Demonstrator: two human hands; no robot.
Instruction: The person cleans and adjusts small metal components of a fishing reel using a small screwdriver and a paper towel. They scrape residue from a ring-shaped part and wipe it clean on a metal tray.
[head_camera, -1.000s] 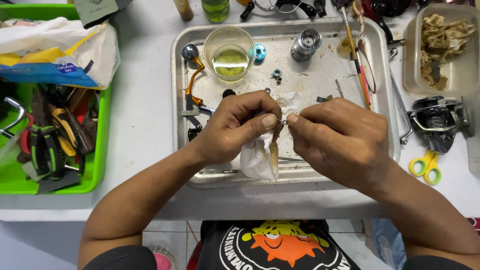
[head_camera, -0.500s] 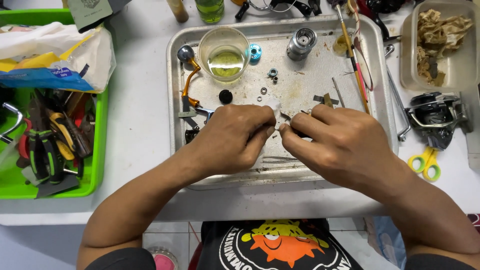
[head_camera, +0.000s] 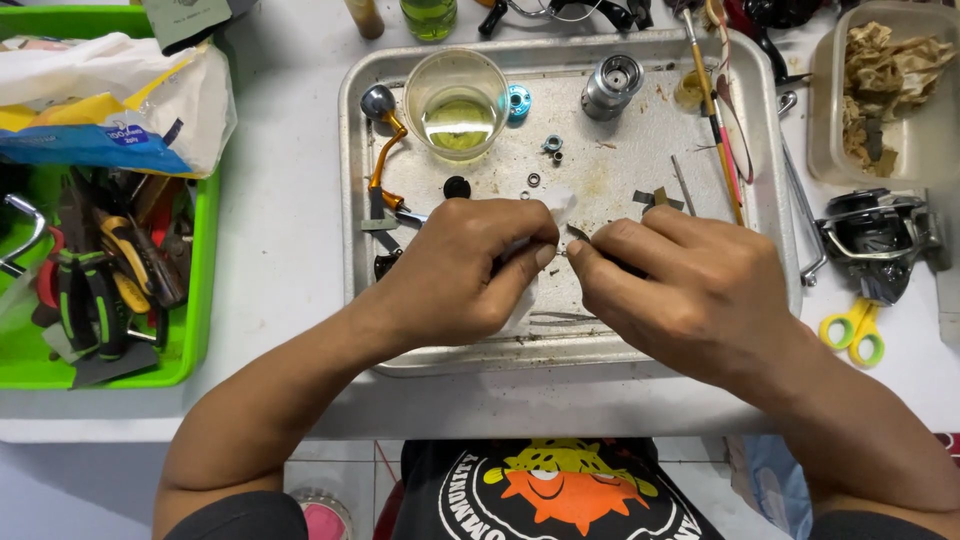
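Both hands meet over the metal tray (head_camera: 350, 200). My left hand (head_camera: 460, 270) is closed around a crumpled white tissue (head_camera: 555, 203), of which only bits show past the fingers. My right hand (head_camera: 680, 285) pinches a small thin metal part (head_camera: 577, 233) at its fingertips, touching the left thumb and the tissue. What the part is exactly cannot be told. On the tray lie a clear cup of yellowish liquid (head_camera: 458, 105), an orange reel handle (head_camera: 382, 150), a silver spool (head_camera: 611, 86), a blue ring (head_camera: 517, 101) and several tiny washers (head_camera: 552, 146).
A green bin (head_camera: 200, 300) of pliers and cutters stands at the left, with a plastic bag (head_camera: 110, 100) above it. At the right are a dark fishing reel (head_camera: 875, 235), yellow-green scissors (head_camera: 850, 330) and a clear tub of used rags (head_camera: 885, 90). A thin brush (head_camera: 715, 125) lies on the tray.
The hands have closed in together; the tissue and a brownish part, plainly seen hanging between the fingers a second ago, are now mostly hidden inside the left hand.
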